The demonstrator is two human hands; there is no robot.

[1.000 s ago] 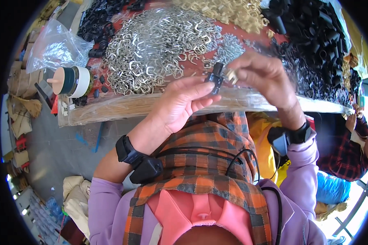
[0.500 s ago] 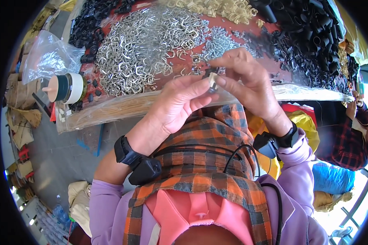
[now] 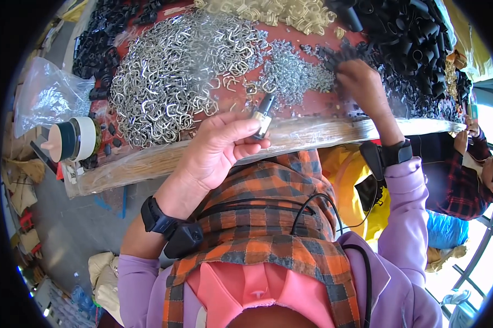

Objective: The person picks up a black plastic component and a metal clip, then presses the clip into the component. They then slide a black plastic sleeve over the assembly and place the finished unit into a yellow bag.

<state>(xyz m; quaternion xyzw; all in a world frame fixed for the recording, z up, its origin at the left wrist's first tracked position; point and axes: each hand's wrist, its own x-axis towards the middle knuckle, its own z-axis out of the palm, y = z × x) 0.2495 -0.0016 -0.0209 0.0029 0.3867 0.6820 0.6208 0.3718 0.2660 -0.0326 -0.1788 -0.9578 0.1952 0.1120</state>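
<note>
In my left hand (image 3: 216, 145) I pinch a small black plastic part with a cream-coloured piece (image 3: 261, 119) around its middle. It tilts upward just over the table's near edge. My right hand (image 3: 364, 85) reaches out to a patch of small black parts (image 3: 336, 57), right of the small silver metal pieces (image 3: 290, 71). Its fingertips are blurred against the black parts, so whether they grip anything is unclear. A big heap of bent silver metal hooks (image 3: 164, 82) lies beyond my left hand.
Cream plastic clips (image 3: 284, 13) are heaped at the table's far side, black tubes (image 3: 416, 49) at the right. Near the left edge stand a lidded jar (image 3: 85, 139) and a clear plastic bag (image 3: 49, 98). Another person (image 3: 465, 191) is at the right.
My right hand has let go of the black and cream part and moved right and away to the small black pieces. My left hand has kept the part and shifted slightly left and nearer.
</note>
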